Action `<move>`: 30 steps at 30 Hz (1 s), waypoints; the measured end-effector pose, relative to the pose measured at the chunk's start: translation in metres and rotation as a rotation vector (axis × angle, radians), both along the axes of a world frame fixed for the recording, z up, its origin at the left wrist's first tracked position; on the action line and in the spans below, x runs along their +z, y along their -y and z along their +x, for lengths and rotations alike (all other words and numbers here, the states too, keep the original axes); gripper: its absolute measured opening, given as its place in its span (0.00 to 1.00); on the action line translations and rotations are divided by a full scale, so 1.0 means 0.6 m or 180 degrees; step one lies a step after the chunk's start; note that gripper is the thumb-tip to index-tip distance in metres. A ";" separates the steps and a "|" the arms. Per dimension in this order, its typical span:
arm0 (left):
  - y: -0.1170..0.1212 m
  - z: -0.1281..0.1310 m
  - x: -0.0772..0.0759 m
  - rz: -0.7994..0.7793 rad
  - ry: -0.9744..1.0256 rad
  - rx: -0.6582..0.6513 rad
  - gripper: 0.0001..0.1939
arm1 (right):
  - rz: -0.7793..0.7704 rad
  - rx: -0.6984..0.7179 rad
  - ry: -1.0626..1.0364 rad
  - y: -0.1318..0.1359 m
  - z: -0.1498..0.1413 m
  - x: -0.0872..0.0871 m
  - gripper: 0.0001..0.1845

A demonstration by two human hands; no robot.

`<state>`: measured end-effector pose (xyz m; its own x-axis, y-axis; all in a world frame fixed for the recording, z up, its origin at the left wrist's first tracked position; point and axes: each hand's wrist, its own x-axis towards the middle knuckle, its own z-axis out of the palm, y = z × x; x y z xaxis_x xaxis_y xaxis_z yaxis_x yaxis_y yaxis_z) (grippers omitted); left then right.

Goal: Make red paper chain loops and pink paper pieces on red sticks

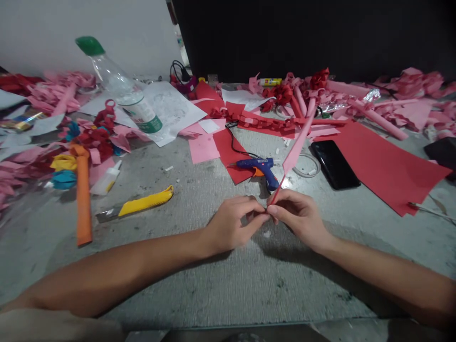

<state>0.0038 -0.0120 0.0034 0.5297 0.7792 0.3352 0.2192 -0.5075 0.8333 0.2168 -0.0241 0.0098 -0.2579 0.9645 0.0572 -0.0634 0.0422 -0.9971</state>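
Note:
Both of my hands meet over the front middle of the table. My right hand [297, 213] pinches the lower end of a pink paper strip [295, 149], which rises up and to the right; its narrow lower part looks red. My left hand [237, 221] has thumb and forefinger closed on the same end, fingertips almost touching those of the right. What exactly lies between the fingertips is partly hidden. Just behind the hands lies a blue hot glue gun [261, 166] with a small red light, partly on red paper [231, 156].
A yellow utility knife [146, 202], an orange paper tube [84, 199] and a glue bottle [107, 180] lie at left. Behind them stands a green-capped clear bottle [137, 107]. At right are a tape roll [307, 166], a black phone [335, 164], a red sheet [384, 161] and scissors [431, 210].

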 end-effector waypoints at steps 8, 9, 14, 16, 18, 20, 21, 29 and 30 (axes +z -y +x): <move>-0.009 0.006 -0.007 -0.0154 -0.0049 0.0035 0.09 | -0.0040 -0.0376 -0.0419 -0.004 0.005 -0.023 0.06; -0.009 0.006 -0.008 -0.0135 -0.0051 0.0044 0.10 | -0.0073 -0.0316 -0.0444 -0.005 0.006 -0.024 0.06; -0.005 0.001 -0.007 -0.0057 -0.0112 -0.0013 0.12 | -0.0065 -0.0082 -0.0086 -0.005 0.003 -0.012 0.07; -0.003 0.000 -0.006 -0.0001 -0.0188 -0.0012 0.12 | 0.0075 -0.0151 0.0126 -0.004 0.002 -0.006 0.06; -0.003 0.001 -0.005 0.0024 -0.0279 -0.0008 0.12 | 0.0182 -0.0155 0.0231 -0.004 0.001 -0.001 0.06; -0.004 0.004 -0.005 -0.0023 -0.0323 0.0014 0.11 | 0.0212 -0.0124 0.0257 -0.006 0.000 0.001 0.06; -0.004 0.005 -0.005 -0.0062 -0.0311 0.0034 0.11 | 0.0215 -0.0110 0.0259 -0.007 0.000 0.000 0.07; -0.009 0.000 0.005 -0.0347 0.0205 0.0121 0.14 | -0.0223 -0.0098 -0.0010 -0.015 0.003 -0.018 0.11; -0.009 -0.001 0.007 -0.0357 0.0201 0.0108 0.15 | -0.0246 -0.0035 -0.0060 -0.015 0.004 -0.018 0.10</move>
<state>0.0031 -0.0066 0.0077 0.4831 0.8307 0.2768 0.1798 -0.4036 0.8971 0.2190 -0.0149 -0.0011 -0.2469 0.9690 -0.0128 -0.0823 -0.0342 -0.9960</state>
